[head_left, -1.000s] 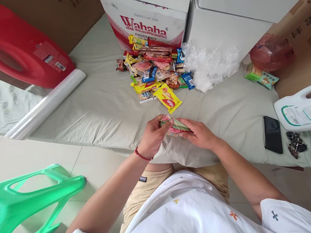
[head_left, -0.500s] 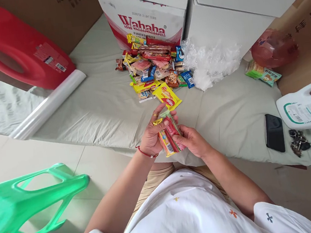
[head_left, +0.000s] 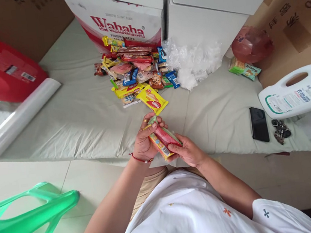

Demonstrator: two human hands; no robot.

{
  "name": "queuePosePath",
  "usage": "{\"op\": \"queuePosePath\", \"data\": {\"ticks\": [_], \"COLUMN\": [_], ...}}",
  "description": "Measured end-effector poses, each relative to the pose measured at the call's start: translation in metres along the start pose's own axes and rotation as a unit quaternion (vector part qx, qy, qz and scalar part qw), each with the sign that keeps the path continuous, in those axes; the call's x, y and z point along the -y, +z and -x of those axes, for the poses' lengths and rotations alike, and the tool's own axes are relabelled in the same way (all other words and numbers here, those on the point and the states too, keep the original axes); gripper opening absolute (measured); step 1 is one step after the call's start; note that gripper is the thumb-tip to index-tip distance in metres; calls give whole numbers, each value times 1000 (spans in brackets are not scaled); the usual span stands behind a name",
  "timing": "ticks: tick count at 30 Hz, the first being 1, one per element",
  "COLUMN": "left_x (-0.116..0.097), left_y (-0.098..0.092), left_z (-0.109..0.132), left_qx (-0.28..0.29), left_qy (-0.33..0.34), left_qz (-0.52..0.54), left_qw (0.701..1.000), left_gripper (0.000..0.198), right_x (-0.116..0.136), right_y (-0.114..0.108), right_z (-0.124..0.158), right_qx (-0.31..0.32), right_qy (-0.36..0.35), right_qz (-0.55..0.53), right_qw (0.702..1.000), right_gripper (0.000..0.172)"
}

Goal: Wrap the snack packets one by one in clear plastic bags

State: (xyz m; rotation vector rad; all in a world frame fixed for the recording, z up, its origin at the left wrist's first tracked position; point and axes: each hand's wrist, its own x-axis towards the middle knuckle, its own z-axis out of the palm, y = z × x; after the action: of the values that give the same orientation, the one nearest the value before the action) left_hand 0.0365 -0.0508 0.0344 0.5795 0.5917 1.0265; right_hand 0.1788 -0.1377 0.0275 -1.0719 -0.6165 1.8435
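Head view. Wrapped snack packets (head_left: 163, 136), red and yellow: held slantwise by the near edge of the cloth-covered surface (head_left: 94, 124). Left hand (head_left: 144, 142): closed round upper end. Right hand (head_left: 189, 151): pinching lower end, thumb on top. Wrists angled inward.

The packets (head_left: 164, 136) look glossy plastic, the creased sheet (head_left: 88, 121) matt cloth.

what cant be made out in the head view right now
Head view:
Undersides of the red and yellow wrapped snacks: hidden by left hand and right hand.
Bottom of the multicoloured snack-packet heap: buried by its top layer.
Rest of red plastic jug and green plastic stool: cut off by left edge.
Fine print on white plastic bottle: too small.
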Motion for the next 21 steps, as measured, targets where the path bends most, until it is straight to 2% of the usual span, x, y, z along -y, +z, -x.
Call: {"op": "queuePosePath", "data": {"ticks": [5,8,10,12,15,18,20,21], "left_x": [13,18,16,7,-10,-25,-32,-36], "left_y": [5,11,11,6,-13,-34,-43,-45], "left_z": [-3,-3,-1,3,16,30,37,41], "left_qx": [-21,-8,3,5,4,-30,-63,-78], "left_qy": [-26,-41,-20,4,-1,0,12,21], "left_qz": [31,-15,-54,-72,-80,-91,-98,-104], "left_qw": [999,999,998,997,997,995,993,991], "left_gripper": [42,48,53,52,44,36,34,34], "right_x": [-1,-1,6,26,82,166,227,255], "right_y": [-5,-15,-31,-58,-119,-190,-230,-246], "right_z": [19,34,43,49,51,49,47,46], "right_qx": [-84,-142,-207,-280,-370,-458,-468,-484], "right_qy": [-15,-45,-67,-93,-122,-103,-108,-132], "right_qz": [3,2,4,18,74,198,281,318], "right_qw": [996,989,976,955,918,861,831,805], "right_gripper": [54,57,58,58,55,43,30,24]}}
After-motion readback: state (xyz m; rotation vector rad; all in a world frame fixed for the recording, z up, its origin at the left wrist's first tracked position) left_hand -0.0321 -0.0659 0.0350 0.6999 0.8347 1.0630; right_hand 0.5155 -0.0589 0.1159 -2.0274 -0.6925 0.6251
